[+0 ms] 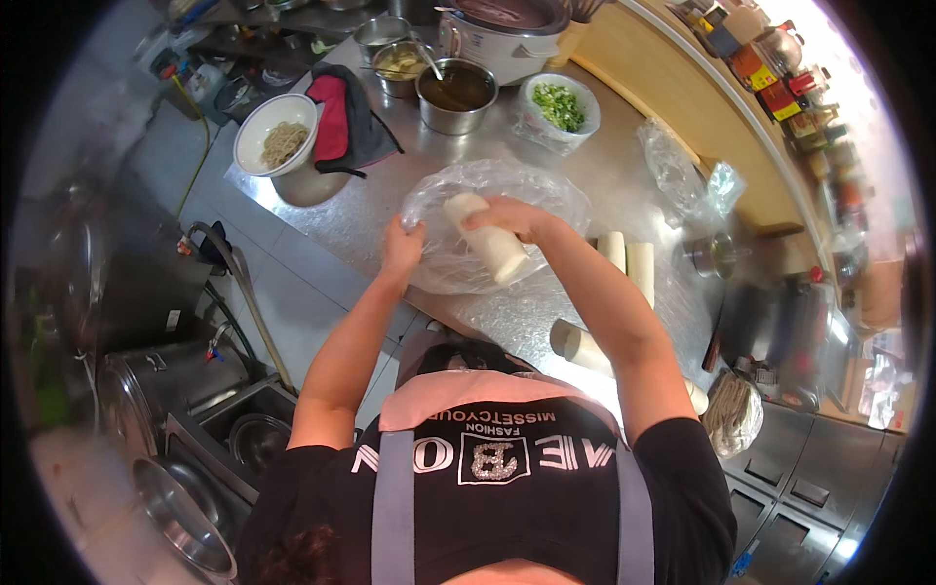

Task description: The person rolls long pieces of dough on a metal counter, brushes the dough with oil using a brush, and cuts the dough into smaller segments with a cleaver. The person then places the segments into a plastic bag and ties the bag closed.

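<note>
My right hand point(512, 218) grips a thick, pale cylinder point(491, 245), which looks like a peeled piece of daikon radish. It is held slanted over a large, clear plastic bag point(431, 186) spread on the steel worktable. The bag's left edge is pinched in my left hand point(402, 248). Right of the bag, two similar pale pieces point(640, 267) lie side by side, partly behind my right forearm. Another piece point(579, 345) rests nearer my body, its middle hidden by that arm. The end of a pale piece point(696, 397) shows beyond my elbow.
Along the back stand a pot of dark liquid point(457, 95), a slow cooker point(504, 44) and a bowl of chopped scallions point(559, 106). A white bowl of noodles point(278, 135) sits by the left edge, beside a red-and-grey cloth item point(347, 121). Bottles point(775, 58) line the right shelf.
</note>
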`<state>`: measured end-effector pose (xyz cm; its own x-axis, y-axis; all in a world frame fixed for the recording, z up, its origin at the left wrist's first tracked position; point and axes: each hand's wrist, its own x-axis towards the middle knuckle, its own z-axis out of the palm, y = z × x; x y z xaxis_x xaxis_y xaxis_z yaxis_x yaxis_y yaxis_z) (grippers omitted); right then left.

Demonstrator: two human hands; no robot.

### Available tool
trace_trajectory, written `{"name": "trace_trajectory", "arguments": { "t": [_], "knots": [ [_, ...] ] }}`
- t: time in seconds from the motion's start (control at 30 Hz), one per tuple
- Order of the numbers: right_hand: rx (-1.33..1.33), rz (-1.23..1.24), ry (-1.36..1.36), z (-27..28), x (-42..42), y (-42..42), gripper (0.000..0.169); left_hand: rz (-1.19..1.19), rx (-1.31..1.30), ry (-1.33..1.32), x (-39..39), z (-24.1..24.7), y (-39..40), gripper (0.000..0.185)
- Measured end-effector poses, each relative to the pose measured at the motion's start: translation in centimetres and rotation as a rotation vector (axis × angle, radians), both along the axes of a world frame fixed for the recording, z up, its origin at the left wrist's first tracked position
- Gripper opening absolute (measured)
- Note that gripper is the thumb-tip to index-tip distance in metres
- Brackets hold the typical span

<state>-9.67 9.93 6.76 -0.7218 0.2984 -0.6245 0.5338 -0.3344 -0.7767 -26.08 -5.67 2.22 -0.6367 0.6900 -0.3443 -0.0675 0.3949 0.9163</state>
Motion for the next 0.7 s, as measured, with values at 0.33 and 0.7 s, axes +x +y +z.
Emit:
{"name": "trace_trajectory", "arguments": {
  "t": [0.33, 0.7],
  "knots": [
    [0.972, -0.211, -0.273, -7.0, -4.0, -0.3, 0.082, 0.224, 0.148, 0.207, -1.8, -0.2, -1.7, 0.032],
    [0.238, -0.638, 0.011, -6.7, 1.8, -1.7, 0.055, 0.213, 0.15, 0.389, -7.9, 1.8, 0.8, 0.044]
  ]
}}
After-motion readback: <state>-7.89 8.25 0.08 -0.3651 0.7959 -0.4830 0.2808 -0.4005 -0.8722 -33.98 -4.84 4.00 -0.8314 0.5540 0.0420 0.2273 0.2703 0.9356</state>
